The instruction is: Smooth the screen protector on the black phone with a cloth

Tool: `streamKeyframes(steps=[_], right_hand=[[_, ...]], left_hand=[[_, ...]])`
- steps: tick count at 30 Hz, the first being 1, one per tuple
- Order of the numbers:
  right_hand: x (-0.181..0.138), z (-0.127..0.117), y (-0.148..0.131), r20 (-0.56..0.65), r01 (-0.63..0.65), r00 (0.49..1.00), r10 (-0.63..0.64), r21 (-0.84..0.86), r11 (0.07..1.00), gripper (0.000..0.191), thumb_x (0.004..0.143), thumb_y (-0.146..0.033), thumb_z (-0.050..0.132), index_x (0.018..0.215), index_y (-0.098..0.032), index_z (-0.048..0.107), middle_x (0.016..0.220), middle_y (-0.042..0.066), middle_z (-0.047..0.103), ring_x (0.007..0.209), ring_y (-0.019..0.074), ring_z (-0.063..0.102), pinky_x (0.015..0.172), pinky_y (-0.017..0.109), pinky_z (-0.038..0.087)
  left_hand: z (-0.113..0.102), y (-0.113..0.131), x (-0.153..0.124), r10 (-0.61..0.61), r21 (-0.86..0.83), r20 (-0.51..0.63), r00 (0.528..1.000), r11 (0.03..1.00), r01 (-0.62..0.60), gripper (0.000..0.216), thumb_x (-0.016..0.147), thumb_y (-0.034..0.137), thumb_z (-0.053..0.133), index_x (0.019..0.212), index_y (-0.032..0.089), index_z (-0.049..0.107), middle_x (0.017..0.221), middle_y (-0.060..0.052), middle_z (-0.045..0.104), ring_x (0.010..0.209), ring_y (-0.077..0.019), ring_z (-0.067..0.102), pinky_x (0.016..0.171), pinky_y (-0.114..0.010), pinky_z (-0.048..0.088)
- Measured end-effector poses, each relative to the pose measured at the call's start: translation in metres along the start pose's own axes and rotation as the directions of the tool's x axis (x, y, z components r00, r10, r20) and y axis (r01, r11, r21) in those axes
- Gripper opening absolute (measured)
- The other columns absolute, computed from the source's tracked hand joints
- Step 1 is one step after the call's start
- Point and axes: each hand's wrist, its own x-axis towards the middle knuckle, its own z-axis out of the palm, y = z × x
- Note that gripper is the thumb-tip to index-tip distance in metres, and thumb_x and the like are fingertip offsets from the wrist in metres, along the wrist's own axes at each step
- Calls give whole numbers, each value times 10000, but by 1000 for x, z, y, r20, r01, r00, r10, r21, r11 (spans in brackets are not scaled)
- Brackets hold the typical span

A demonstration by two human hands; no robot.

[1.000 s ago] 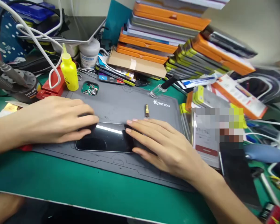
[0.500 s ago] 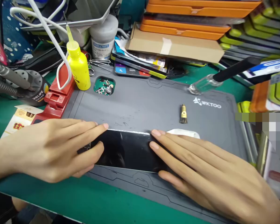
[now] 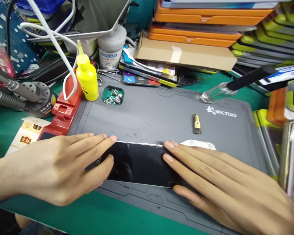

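Note:
A glossy black phone (image 3: pixel 142 164) lies lengthwise on the grey work mat (image 3: pixel 159 114), with a thin bright line along its far edge. My left hand (image 3: pixel 61 166) covers its left end, fingertips at the far edge and thumb at the near side. Over the right end, my right hand (image 3: pixel 218 182) has its fingers stretched along the surface and far edge, its thumb against the near edge. Both ends of the phone are hidden under the hands. A white piece (image 3: pixel 199 143) shows partly behind my right fingers. Farther back lies a small brass-coloured brush head (image 3: pixel 197 124).
A yellow needle bottle (image 3: pixel 87 80) stands at the mat's back left, beside a red clamp-like device (image 3: pixel 61 112). Small metal parts (image 3: pixel 113 97) fill a cutout. A clear bottle with black-handled brush (image 3: pixel 217 91) is back right. Orange boxes (image 3: pixel 198 36) are stacked behind.
The whole view has shifted slightly, so everything sits a little lower and farther right. Both hands keep about the same hold on the phone.

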Motion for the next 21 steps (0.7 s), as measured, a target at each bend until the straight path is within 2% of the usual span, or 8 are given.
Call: streamKeyframes(steps=[3, 7, 14, 21], right_hand=[[0, 0, 0, -1, -11, 1000, 11, 2, 1000, 664, 1076, -317, 633, 1694, -212, 413, 1508, 108, 686, 1267, 308, 760, 1057, 466, 663], [-2, 1, 1, 12, 19, 1000, -19, -11, 1000, 674, 1067, -310, 652, 1682, -155, 424, 1558, 138, 640, 1325, 317, 727, 1110, 454, 630], [-4, 2, 0, 14, 46, 999, -45, -61, 997, 607, 1059, -258, 644, 1627, -99, 499, 1574, 167, 623, 1356, 333, 704, 1071, 487, 652], [-6, 10, 3, -42, 86, 995, -91, -108, 990, 613, 1067, -245, 625, 1653, -146, 475, 1547, 133, 662, 1312, 298, 731, 1071, 442, 623]], left_hand=[[0, 1, -1, 19, 27, 4, 1000, 999, -19, 245, 1046, 285, 635, 1146, 134, 800, 1226, -179, 826, 1198, -347, 791, 945, -409, 743], [0, 1, -1, 25, 20, 17, 1000, 999, -25, 260, 1029, 271, 666, 1165, 86, 788, 1260, -224, 805, 1211, -377, 782, 977, -439, 731], [-1, 6, 0, 14, 89, 7, 1000, 996, -15, 279, 1019, 249, 597, 1159, 112, 796, 1215, -198, 826, 1149, -362, 808, 931, -418, 739], [4, 18, 0, 5, 177, -13, 1000, 984, -3, 327, 992, 143, 480, 1131, 76, 769, 1184, -259, 814, 1139, -349, 813, 970, -407, 713]])
